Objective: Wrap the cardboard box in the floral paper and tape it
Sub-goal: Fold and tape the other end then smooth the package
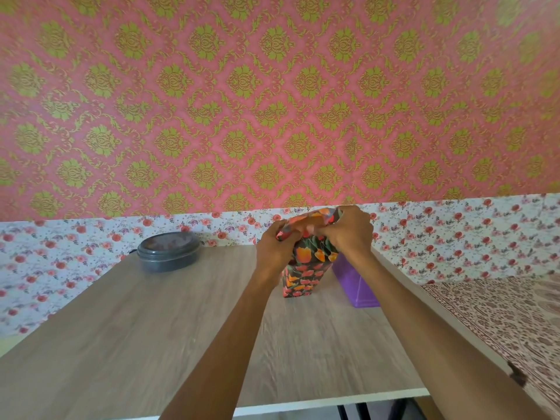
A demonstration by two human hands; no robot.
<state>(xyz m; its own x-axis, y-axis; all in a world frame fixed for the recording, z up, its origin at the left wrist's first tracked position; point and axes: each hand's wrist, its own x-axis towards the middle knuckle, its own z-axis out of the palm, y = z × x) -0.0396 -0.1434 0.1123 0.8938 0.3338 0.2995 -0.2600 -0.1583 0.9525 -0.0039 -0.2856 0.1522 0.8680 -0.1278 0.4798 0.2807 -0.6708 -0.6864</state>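
Note:
The box [303, 277] stands upright on end near the far side of the wooden table [151, 328], covered in dark floral paper with orange and red tulips. My left hand [277, 245] grips the paper at the box's top left. My right hand [348, 230] grips the gathered paper at the top right, with its fingers curled over the fold. The loose paper end [315, 218] bunches up between both hands. No cardboard shows, and I see no tape.
A dark round lidded container [168, 251] sits at the table's far left. A purple plastic box [356, 283] stands just right of the wrapped box, partly behind my right forearm. Floral and damask wallpaper backs the table. A patterned cloth [500, 313] lies to the right.

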